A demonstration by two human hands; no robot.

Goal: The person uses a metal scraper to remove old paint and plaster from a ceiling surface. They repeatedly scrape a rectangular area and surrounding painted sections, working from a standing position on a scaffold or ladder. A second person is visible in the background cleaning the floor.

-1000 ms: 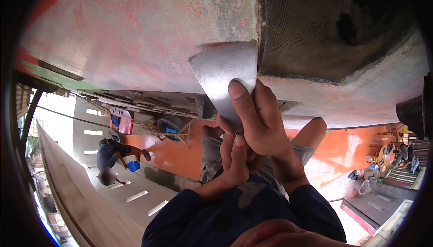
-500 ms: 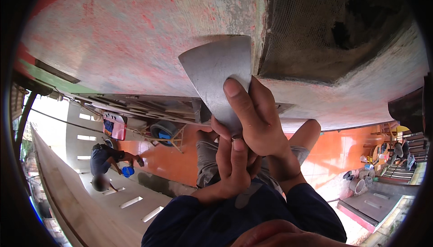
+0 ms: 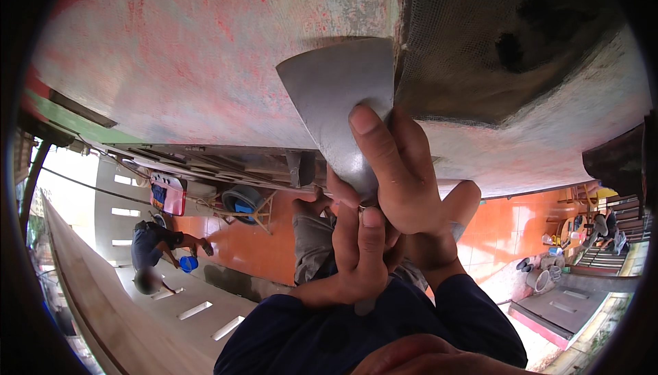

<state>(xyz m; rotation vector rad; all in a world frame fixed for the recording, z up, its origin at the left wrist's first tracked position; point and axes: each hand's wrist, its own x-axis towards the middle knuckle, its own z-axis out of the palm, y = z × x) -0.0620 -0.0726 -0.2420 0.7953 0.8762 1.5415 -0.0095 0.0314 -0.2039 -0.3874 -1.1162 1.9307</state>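
A wide steel scraper point(image 3: 336, 90) with a fan-shaped blade is held in both hands over a worn wall point(image 3: 199, 53) of patchy grey and red paint. My right hand point(image 3: 408, 183) grips the scraper low on the blade, its thumb pressed flat on the metal. Below it, my left hand point(image 3: 360, 258) closes around the handle end, which the fingers mostly hide. At the blade's right corner begins the frame of a dark mesh screen point(image 3: 452, 66). Whether the blade's far edge touches the wall is hard to tell.
Dark slats point(image 3: 240, 159) run along the wall's lower edge. At left, a bent-over person point(image 3: 154, 245) is beside a blue bucket point(image 3: 188, 263). A grey tub point(image 3: 241, 200) stands on the orange tiled floor point(image 3: 271, 251). Pots and buckets point(image 3: 541, 279) sit at right.
Both hands and the scraper have shifted right and slightly upward in the picture, bringing the blade's right corner up to the screen's edge. The grip looks the same.
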